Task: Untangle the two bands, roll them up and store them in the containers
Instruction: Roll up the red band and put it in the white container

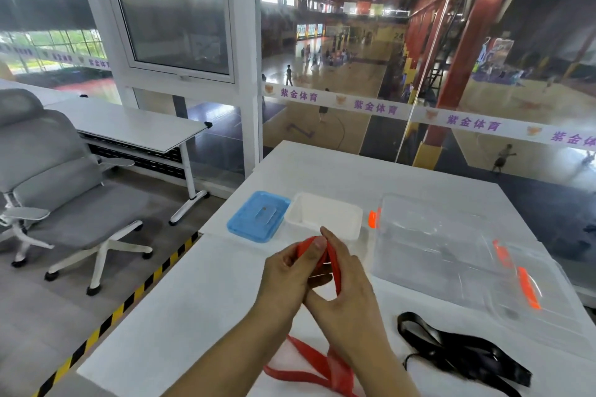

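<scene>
Trailing red band (309, 367) lies loose on the white table (180, 316) beneath both forearms, nearest the camera, and its upper end runs up into the two hands. Judging by this, the untangling looks done, since the black band (458, 354) lies apart, to the right of the right wrist, touching nothing red. The step in hand seems to be the rolling of the red band.

Both hands meet over the table, wrists close together. The left hand (287, 277) has its fingers curled round the small red coil, with the thumb laid across the top of it. The right hand (348, 293) pinches the strip where it leaves the coil, its forefinger stretched upward along the band; the other fingers fold inward below. Neither hand is wide; both are closed on the red band.

Most of the red length is not yet wound, so the next move likely calls for turning the coil over and over while the right hand feeds the strip in flat and taut, so it does not twist or spring open.

Just beyond the fingertips stands an open white box (325, 219), and to the left of it, touching it, lies a blue lid (256, 216). Farther right of the hands sits a large clear bin (429, 248) with orange clips, and its clear lid (541, 296) rests beside it, beyond the black band. Either could take the finished roll; the white box is closest to the hands.
</scene>
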